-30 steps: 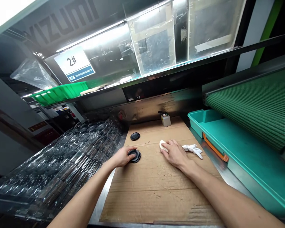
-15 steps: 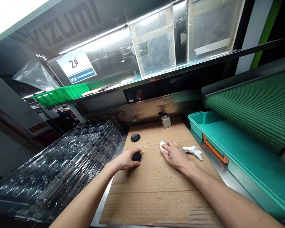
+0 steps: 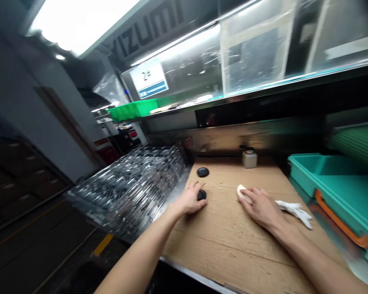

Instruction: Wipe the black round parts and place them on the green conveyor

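Head view, as I read it from my remote station: at far left, a stack of clear ribbed plastic trays lies beside a flat brown corrugated cardboard sheet, probably laid as a work surface. On it, the left hand sits half-closed, its fingers curving onto a round black rubber disc; whether it grips, I cannot tell. The disc lies flat, and being round shows no long axis. A matching round black disc lies farther back, apart. Behind, a small white bottle with a black cap stands near the sheet's back edge, within easy reach. The right hand, palm down, closes over a white cloth wad, seemingly pressed there for wiping. Just beside it lies a crumpled white glove; at far right, a teal plastic bin with an orange handle
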Demonstrator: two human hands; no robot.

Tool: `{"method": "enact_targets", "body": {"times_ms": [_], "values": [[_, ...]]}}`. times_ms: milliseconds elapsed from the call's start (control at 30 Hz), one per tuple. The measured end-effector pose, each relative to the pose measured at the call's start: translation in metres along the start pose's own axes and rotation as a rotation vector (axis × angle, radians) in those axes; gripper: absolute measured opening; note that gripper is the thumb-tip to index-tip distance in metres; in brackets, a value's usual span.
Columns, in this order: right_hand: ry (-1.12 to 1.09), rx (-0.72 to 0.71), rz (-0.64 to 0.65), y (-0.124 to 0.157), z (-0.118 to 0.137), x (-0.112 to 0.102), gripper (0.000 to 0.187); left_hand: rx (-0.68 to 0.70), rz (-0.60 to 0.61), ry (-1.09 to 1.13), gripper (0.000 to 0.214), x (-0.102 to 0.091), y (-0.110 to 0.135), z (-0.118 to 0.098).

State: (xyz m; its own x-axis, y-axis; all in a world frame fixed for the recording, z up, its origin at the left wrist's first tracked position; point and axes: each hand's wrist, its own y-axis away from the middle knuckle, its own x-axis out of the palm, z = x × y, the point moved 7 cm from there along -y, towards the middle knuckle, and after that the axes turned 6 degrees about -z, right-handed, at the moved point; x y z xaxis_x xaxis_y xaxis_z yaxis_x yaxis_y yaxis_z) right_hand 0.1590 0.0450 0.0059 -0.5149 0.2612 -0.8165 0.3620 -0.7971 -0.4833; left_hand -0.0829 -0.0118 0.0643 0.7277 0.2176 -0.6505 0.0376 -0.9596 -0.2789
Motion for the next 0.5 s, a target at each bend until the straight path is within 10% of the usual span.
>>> {"method": "enact_targets", "body": {"times_ms": [233, 500], "values": [[-0.003, -0.02, -0.003, -0.001, -0.028, 0.031, 0.051, 0.02, -0.287, 0.261, 0.03, -0.02, 0.1, -0.027], [0.071, 0.03, 0.063, 0.001, -0.024, 0.018, 0.048, -0.375, -0.872, 0.225, 0.013, -0.074, 0.262, 0.042]]}}
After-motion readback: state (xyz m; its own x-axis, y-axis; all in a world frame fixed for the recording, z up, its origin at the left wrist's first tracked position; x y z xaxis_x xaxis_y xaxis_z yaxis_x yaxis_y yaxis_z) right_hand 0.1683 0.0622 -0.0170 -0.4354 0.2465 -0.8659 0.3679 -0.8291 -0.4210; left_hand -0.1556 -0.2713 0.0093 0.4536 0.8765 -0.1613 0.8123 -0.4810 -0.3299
